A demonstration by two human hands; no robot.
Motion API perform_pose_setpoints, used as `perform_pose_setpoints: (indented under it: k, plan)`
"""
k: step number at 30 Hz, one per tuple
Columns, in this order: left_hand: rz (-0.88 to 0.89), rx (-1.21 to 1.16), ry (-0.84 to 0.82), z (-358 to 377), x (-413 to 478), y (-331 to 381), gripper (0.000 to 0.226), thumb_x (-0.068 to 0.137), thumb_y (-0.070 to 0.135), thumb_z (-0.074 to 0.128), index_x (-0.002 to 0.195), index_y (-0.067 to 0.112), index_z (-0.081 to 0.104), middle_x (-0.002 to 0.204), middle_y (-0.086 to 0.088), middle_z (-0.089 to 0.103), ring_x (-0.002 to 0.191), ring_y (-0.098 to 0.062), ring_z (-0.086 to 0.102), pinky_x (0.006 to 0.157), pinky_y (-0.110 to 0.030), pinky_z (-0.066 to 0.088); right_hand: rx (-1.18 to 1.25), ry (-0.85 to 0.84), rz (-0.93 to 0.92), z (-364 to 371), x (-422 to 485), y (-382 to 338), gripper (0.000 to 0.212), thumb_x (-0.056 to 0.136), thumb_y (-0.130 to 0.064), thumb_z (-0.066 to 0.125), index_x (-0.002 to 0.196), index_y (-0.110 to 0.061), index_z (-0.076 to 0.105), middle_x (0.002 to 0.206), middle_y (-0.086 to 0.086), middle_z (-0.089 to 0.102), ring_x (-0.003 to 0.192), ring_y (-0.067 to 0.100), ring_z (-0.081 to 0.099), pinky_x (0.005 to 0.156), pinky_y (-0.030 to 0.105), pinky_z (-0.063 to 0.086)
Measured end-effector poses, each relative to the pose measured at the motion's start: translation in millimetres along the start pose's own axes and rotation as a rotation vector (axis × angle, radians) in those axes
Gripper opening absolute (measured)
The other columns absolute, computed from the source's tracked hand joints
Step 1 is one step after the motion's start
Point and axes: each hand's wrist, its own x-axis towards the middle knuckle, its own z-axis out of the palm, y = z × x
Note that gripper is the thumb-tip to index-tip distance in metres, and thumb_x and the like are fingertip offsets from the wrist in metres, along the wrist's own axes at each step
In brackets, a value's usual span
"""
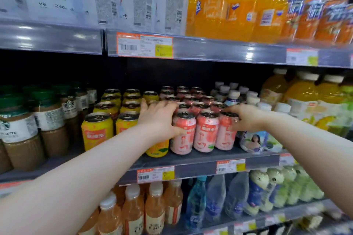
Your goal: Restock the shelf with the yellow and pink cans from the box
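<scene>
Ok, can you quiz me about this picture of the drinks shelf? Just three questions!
1. True or false: the right hand grips a yellow can.
2. What stands just left of the yellow cans? A: coffee bottles. B: orange soda. C: milk cartons.
3. How many pink cans stand in the front row?

Key: 1. False, it grips one of the pink cans. 2. A. 3. Three.
</scene>
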Motion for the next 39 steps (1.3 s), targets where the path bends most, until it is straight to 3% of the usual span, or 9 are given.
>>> perform_pose_setpoints:
  k: [4,8,14,19,22,26,30,37,39]
  plan:
    - [-0.004,0.060,-0.041,7.1,9.5,16.2,0.074,0.073,0.061,0.059,0.139,0.041,0.032,0.144,0.000,0.042,0.133,-0.025,0.033,0.111,-0.055,-0.005,-0.102,0.087,-0.053,9.8,10.8,7.3,0.054,0.086,-0.036,0.058,0.136,-0.031,0.039,0.132,0.006,0.049,0.114,0.027,0.053,0.089,0.034,0.047]
    - [-0.043,0.073,-0.044,13.1,9.5,21.2,0.058,0.079,0.057,0.056,0.134,0.047,0.038,0.137,0.004,0.051,0.131,-0.022,0.039,0.112,-0.054,-0.005,-0.014,0.147,-0.122,13.4,12.0,17.4,0.044,0.087,-0.039,0.053,0.131,-0.035,0.045,0.129,0.005,0.050,0.113,0.027,0.053,0.088,0.033,0.046]
    - [-0.132,0.024,-0.153,6.2,9.7,24.3,0.058,0.083,0.043,0.057,0.136,0.047,0.033,0.143,0.008,0.044,0.136,-0.022,0.030,0.111,-0.055,-0.008,-0.031,0.112,-0.169,6.9,17.2,12.2,0.042,0.088,-0.030,0.051,0.129,-0.033,0.046,0.129,0.001,0.051,0.105,0.023,0.056,0.078,0.031,0.050]
    - [-0.153,0.066,-0.129,7.5,9.4,37.2,0.065,0.078,0.048,0.060,0.137,0.042,0.034,0.145,0.003,0.039,0.136,-0.023,0.029,0.112,-0.054,-0.007,0.118,0.099,-0.313,3.9,17.9,-8.0,0.066,0.076,-0.051,0.064,0.134,-0.029,0.040,0.134,0.002,0.046,0.119,0.023,0.048,0.093,0.033,0.045]
    - [-0.170,0.086,-0.101,9.8,6.6,39.0,0.063,0.079,0.055,0.057,0.137,0.043,0.034,0.142,0.002,0.043,0.135,-0.024,0.032,0.112,-0.054,-0.008,0.071,0.042,-0.333,12.3,20.4,-17.3,0.068,0.078,-0.057,0.058,0.137,-0.036,0.034,0.137,0.000,0.047,0.120,0.023,0.048,0.091,0.034,0.045]
    - [-0.196,0.089,-0.095,10.2,7.1,38.2,0.057,0.082,0.052,0.056,0.136,0.044,0.035,0.144,0.004,0.042,0.137,-0.023,0.029,0.112,-0.054,-0.008,0.129,0.042,-0.346,13.2,26.4,-15.2,0.053,0.081,-0.046,0.060,0.131,-0.036,0.041,0.131,-0.001,0.051,0.114,0.022,0.050,0.089,0.033,0.044]
    - [-0.195,0.074,-0.095,11.9,5.9,34.9,0.058,0.083,0.049,0.056,0.137,0.044,0.034,0.146,0.004,0.040,0.138,-0.023,0.026,0.112,-0.053,-0.006,0.170,-0.071,-0.368,7.6,29.9,-11.3,0.052,0.082,-0.039,0.062,0.130,-0.037,0.041,0.129,-0.001,0.050,0.110,0.019,0.050,0.089,0.034,0.046]
    - [-0.211,0.135,-0.102,15.1,1.7,40.1,0.058,0.086,0.048,0.051,0.139,0.043,0.028,0.148,0.006,0.035,0.140,-0.023,0.019,0.110,-0.059,-0.003,0.186,-0.074,-0.353,14.2,29.1,-10.0,0.051,0.087,-0.033,0.057,0.133,-0.039,0.035,0.126,0.001,0.051,0.096,0.019,0.052,0.074,0.030,0.047]
    - [-0.256,0.172,-0.105,15.5,2.0,46.3,0.058,0.087,0.048,0.049,0.140,0.043,0.026,0.151,0.003,0.030,0.141,-0.027,0.016,0.109,-0.061,-0.003,0.177,-0.059,-0.340,16.7,24.8,-12.1,0.052,0.088,-0.034,0.054,0.135,-0.040,0.032,0.128,0.002,0.050,0.100,0.021,0.054,0.077,0.033,0.050]
